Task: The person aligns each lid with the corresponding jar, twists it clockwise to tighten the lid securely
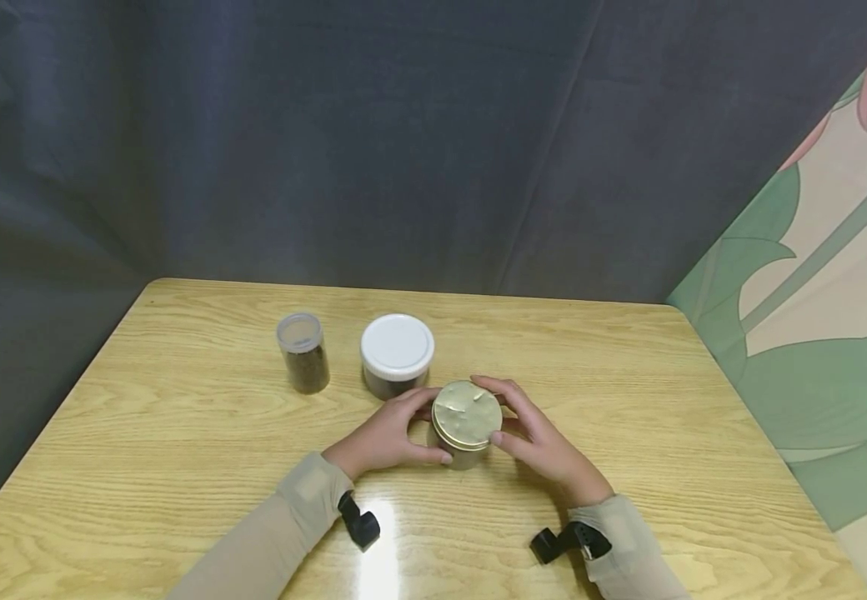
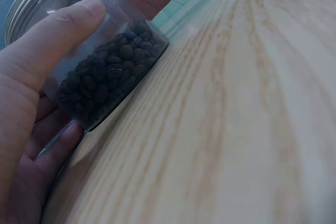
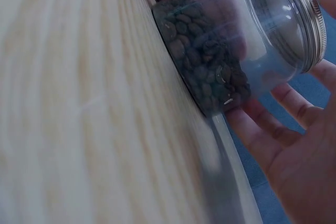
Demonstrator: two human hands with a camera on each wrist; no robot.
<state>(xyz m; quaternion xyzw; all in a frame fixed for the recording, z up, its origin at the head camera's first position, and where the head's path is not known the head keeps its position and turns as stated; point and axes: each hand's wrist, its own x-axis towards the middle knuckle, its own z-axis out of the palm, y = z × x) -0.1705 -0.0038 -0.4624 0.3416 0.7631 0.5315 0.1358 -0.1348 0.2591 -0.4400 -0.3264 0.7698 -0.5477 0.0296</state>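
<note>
A clear jar point(image 2: 113, 72) with a gold screw lid point(image 1: 467, 414) stands upright on the table, about half full of dark brown beans that look like coffee beans. From the left side my left hand point(image 1: 392, 435) grips the jar's body, thumb across the near wall and fingers behind it. My right hand point(image 1: 542, 442) is at the lid from the right, its thumb at the near rim and a finger at the far rim. In the right wrist view, other fingers of the right hand point(image 3: 302, 145) lie along the jar's side. The lid sits on the jar.
Behind the left hand stands a wider jar with a white lid point(image 1: 398, 343) and dark contents. Further left is a slim clear container point(image 1: 306, 358) with dark grains. The wooden table point(image 1: 178, 467) ends at a dark curtain point(image 1: 373, 150); a floral panel point(image 1: 831, 350) borders the right.
</note>
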